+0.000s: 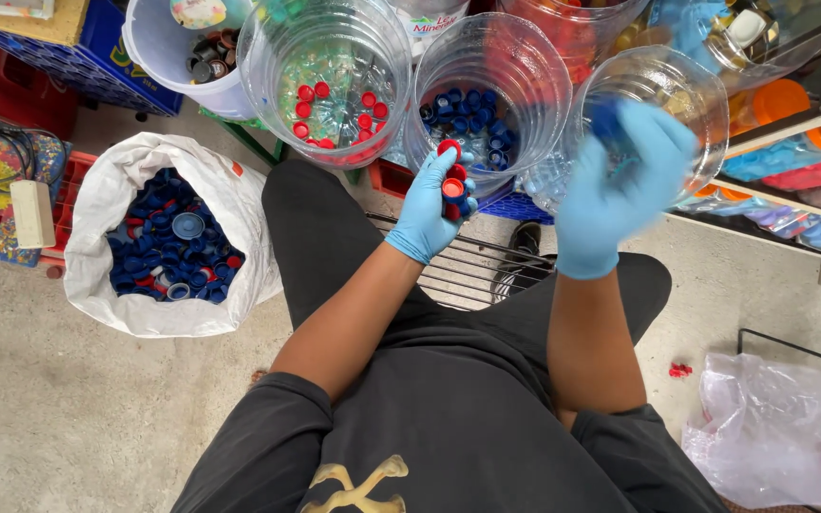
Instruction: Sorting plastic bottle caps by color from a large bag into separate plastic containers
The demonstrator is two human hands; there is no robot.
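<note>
left hand (427, 211) clutching bottle caps (452, 180), right hand (620, 185) blurred

floor: bare grey concrete floor (68, 418) is lying underfoot, dusty and speckled
crates: a blue crate (97, 52) and a red crate (11, 90) are sitting at the upper left
rack: a black wire rack (467, 271) is standing low on the floor
shelf: a wooden shelf (791, 128) is running along the right edge
light: soft, even daylight is falling, casting faint shadows

Glossy clear plastic jars (486, 85), smooth plastic caps (452, 186), matt rubbery blue gloves (427, 214), rough concrete floor (68, 408).
</note>
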